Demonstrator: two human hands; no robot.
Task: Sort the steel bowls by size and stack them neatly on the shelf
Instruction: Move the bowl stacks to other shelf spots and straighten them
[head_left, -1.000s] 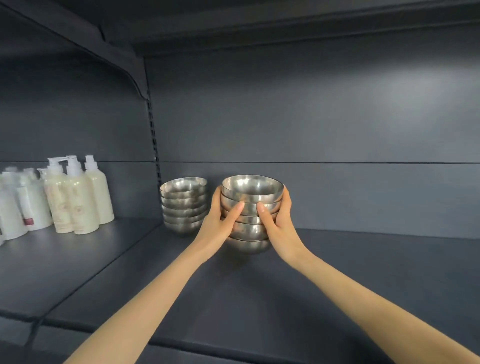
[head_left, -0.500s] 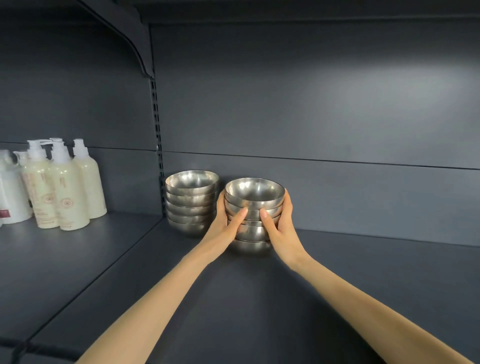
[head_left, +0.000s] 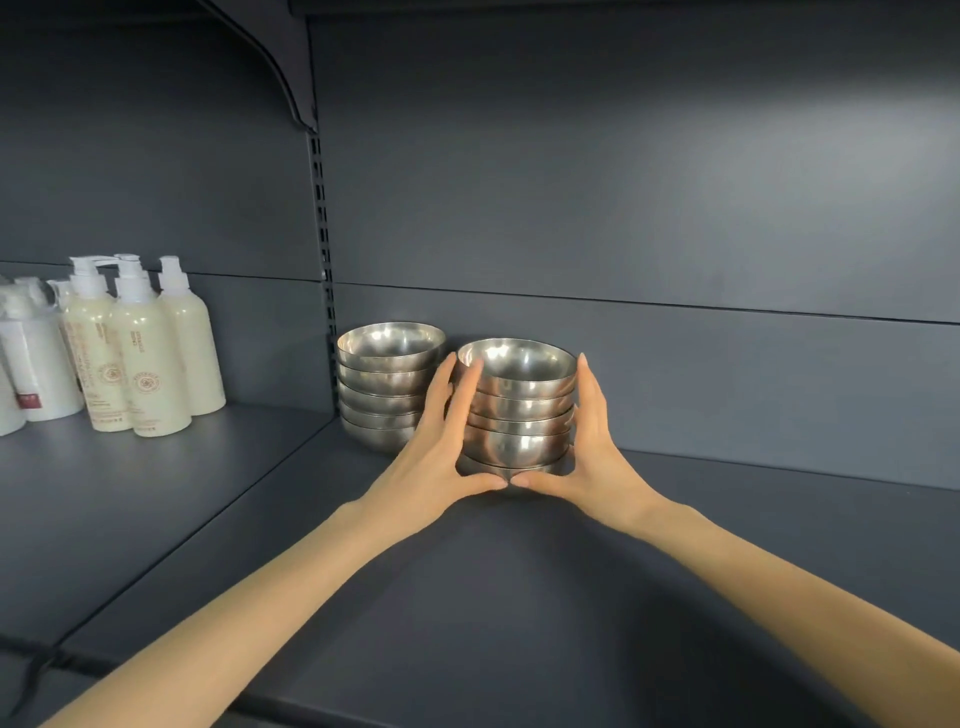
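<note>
On both sides of the shiny round steel bowl stack (head_left: 517, 410), left hand (head_left: 441, 452) and right hand (head_left: 597, 452) press straight-fingered; thumbs partly hide its base.

- A stack of steel bowls (head_left: 517, 410) stands upright on the dark shelf (head_left: 467, 597).
- The left hand (head_left: 441, 447) and right hand (head_left: 597, 441) press flat against its sides, with the fingers straight and the thumb tips meeting at its base in front.
- A second bowl stack (head_left: 387, 384) stands just beside it, behind the left hand.
- Cream pump bottles (head_left: 140, 353) stand well apart on the far left.
</note>
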